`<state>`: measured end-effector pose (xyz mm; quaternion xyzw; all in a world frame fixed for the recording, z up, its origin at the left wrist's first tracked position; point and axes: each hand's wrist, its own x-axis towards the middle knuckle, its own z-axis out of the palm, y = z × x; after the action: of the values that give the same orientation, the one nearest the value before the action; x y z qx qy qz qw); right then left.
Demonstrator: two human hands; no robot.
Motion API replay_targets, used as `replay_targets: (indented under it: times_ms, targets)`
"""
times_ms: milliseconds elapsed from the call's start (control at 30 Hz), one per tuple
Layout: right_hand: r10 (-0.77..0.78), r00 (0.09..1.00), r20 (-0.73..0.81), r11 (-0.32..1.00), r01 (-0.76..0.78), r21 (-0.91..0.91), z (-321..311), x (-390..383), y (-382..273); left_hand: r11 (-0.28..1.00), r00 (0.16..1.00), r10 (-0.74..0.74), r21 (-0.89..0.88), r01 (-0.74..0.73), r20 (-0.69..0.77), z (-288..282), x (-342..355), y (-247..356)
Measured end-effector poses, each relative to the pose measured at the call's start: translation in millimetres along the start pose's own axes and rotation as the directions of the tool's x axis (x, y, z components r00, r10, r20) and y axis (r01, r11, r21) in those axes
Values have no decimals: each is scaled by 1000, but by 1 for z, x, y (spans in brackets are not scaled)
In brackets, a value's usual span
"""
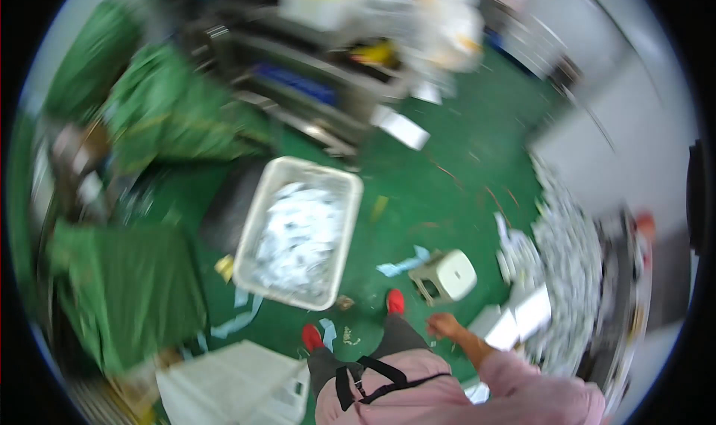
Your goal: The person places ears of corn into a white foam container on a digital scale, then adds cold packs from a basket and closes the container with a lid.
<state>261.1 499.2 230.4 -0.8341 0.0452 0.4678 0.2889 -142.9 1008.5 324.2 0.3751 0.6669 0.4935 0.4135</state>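
Observation:
My right hand (pixel 444 326) hangs at the end of a pink sleeve, in front of my right hip. Its fingers look loosely curled in, and nothing shows in them, though the picture is blurred. Closest to that hand is a small pale plastic stool (pixel 453 276) on the floor. My left hand does not appear. Ahead of my red shoes stands a white plastic tub (pixel 347 224), filled with many small pale packets (pixel 298 235). No hand touches the tub or the stool.
Green covered bundles (pixel 127 291) line the left side. A dark metal machine (pixel 298 89) stands ahead. Along the right wall lies a large heap of pale packets (pixel 570 276), with white boxes (pixel 514 317) before it. Blue strips (pixel 406 265) lie on the green floor (pixel 440 194).

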Motion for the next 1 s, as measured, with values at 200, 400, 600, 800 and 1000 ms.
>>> replay_targets:
  times_ms: [200, 400, 600, 800, 1000]
  targets:
    - [237, 970, -48, 854, -184, 486, 32, -41, 39, 891, 830, 383, 73, -447, 406, 9, -97, 107]
    - [283, 950, -135, 866, -193, 462, 6, 7, 92, 864, 688, 487, -179, -472, 538, 59, -114, 116]
    - [-120, 919, -376, 951, 215, 223, -78, 22, 56, 763, 706, 119, -519, 385, 699, 196, -291, 202]
    - [-770, 626, -124, 568, 761, 315, -154, -62, -51, 823, 551, 483, -568, -21, 680, 274, -458, 239]
    - [-412, 526, -744, 703, 703, 108, -192, -34, -21, 969, 328, -59, -25, 246, 943, 355, -620, 212]
